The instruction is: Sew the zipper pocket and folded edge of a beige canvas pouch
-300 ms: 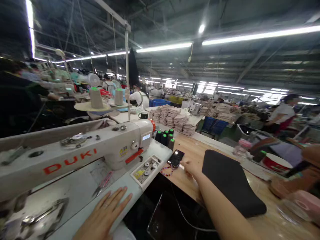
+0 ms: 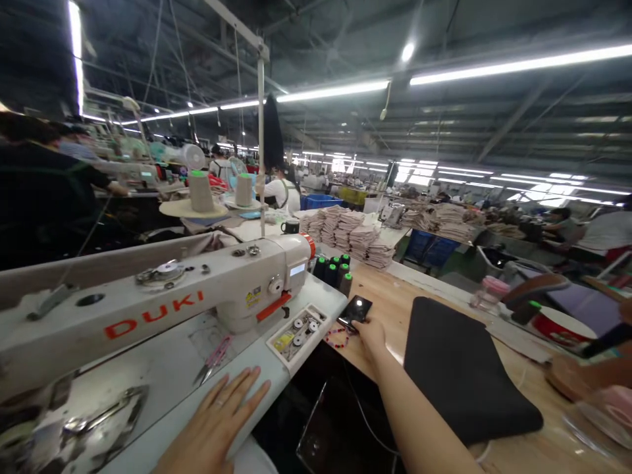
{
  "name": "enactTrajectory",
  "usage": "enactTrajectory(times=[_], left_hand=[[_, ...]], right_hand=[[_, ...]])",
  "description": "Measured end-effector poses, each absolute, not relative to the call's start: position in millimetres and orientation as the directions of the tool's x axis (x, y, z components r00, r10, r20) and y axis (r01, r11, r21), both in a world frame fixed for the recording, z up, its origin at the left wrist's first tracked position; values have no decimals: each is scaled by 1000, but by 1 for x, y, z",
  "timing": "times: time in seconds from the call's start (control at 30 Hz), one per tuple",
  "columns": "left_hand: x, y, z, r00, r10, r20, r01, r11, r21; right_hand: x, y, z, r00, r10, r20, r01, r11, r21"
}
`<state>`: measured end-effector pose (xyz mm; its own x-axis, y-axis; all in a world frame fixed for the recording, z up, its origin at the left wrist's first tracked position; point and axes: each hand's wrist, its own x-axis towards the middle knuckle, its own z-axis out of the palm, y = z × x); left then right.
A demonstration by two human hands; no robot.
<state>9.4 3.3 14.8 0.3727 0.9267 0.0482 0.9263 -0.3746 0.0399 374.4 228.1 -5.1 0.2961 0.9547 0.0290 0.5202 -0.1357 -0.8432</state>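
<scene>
My left hand (image 2: 224, 411) lies flat with fingers spread on the pale bed of a white sewing machine (image 2: 162, 306). Just beyond its fingertips are pink-handled thread snips (image 2: 214, 359). Over the wooden tabletop, my right hand (image 2: 371, 334) has its fingers closed at the near corner of a black smartphone (image 2: 356, 311), which lies face up. The undersides of those fingers are hidden. A beaded bracelet (image 2: 338, 338) rests beside the phone. Right of my forearm is a dark fabric panel (image 2: 459, 368).
A tray of bobbins (image 2: 299, 336) sits at the machine's right end, with dark thread cones (image 2: 333, 271) behind it. Stacks of folded beige fabric (image 2: 353, 234) stand further back. On the right are a pink-lidded jar (image 2: 488, 293) and a red-and-white tub (image 2: 563, 326). Co-workers sit around.
My right hand has moved forward onto the phone's corner, and its fingers have drawn in. The left hand stays on the machine bed. The whole view has shifted slightly.
</scene>
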Motion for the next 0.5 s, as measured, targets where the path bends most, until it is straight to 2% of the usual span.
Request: enactTrajectory(times=[0.27, 0.5], left_hand=[[9, 2, 16, 410, 910, 66, 912, -408, -44], [4, 3, 10, 460, 871, 173, 888, -452, -86]], right_hand=[[375, 227, -9, 308, 951, 7, 445, -137, -885], [379, 227, -11, 312, 949, 32, 396, -100, -913]])
